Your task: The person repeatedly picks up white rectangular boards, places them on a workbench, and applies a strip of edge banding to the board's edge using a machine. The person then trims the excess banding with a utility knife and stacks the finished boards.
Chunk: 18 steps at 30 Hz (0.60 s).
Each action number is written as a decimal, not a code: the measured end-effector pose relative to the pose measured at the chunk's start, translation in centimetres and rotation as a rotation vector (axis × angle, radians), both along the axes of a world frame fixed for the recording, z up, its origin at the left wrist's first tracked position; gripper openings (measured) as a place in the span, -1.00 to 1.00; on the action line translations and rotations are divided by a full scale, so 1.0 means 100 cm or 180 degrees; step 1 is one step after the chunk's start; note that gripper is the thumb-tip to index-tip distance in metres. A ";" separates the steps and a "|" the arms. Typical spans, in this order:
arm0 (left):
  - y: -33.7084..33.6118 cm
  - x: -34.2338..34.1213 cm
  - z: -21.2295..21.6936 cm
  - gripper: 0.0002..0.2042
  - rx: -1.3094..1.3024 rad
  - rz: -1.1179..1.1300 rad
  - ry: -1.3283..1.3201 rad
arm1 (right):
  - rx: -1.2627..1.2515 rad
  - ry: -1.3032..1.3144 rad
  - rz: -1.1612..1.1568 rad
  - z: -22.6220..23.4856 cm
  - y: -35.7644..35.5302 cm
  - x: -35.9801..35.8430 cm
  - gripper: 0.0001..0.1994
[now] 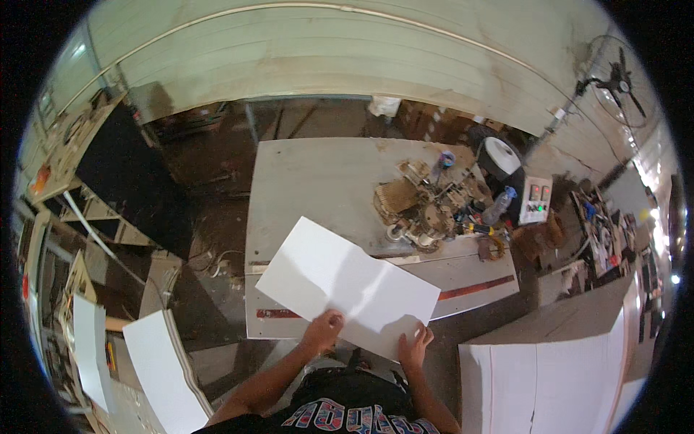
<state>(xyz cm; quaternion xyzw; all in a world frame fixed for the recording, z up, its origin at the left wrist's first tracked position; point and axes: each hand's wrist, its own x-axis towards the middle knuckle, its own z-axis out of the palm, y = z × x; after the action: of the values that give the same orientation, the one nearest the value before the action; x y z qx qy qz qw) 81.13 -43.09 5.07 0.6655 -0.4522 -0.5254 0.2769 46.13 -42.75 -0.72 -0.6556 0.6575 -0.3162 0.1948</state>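
Observation:
A white board (pixel 340 286) with a curved step in its far edge lies at a slant over the near part of the worktable (pixel 311 173). My left hand (pixel 324 330) is closed at the board's near edge, fingers curled. To its right, my right hand (pixel 414 343) grips the same edge near the board's right corner, with its thumb side toward the top face. The undersides of both grips are hidden by the board. Beyond the board, a dusty machine (pixel 434 210) sits on the table's right half.
Left of me, a white panel (pixel 163 369) leans beside a narrower one (pixel 90 347). A large white stack (pixel 535 383) stands at the right. A plastic bottle (pixel 497 207) and a control box (pixel 535 199) are beside the machine. A black-sided cabinet (pixel 126 173) stands far left.

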 end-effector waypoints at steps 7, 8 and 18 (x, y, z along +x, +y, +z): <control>-0.064 0.104 -0.038 -0.45 -0.1842 0.1249 -0.2595 | 0.0307 0.0344 -0.0376 -0.001 -0.027 0.012 -0.31; -0.064 0.117 -0.043 -0.44 -0.1542 0.1491 -0.2508 | 0.0176 0.0574 -0.0172 -0.001 -0.027 0.011 -0.32; -0.060 0.127 -0.059 -0.33 -0.1504 0.1757 -0.2996 | 0.0206 0.0469 -0.0097 -0.005 -0.047 0.010 -0.28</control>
<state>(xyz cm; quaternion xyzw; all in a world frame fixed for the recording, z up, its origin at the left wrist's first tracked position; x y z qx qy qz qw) 93.80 -49.07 -0.82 0.8401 -0.4413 0.0326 0.3137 47.09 -47.42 -1.19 -0.6604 0.6898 -0.2486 0.1621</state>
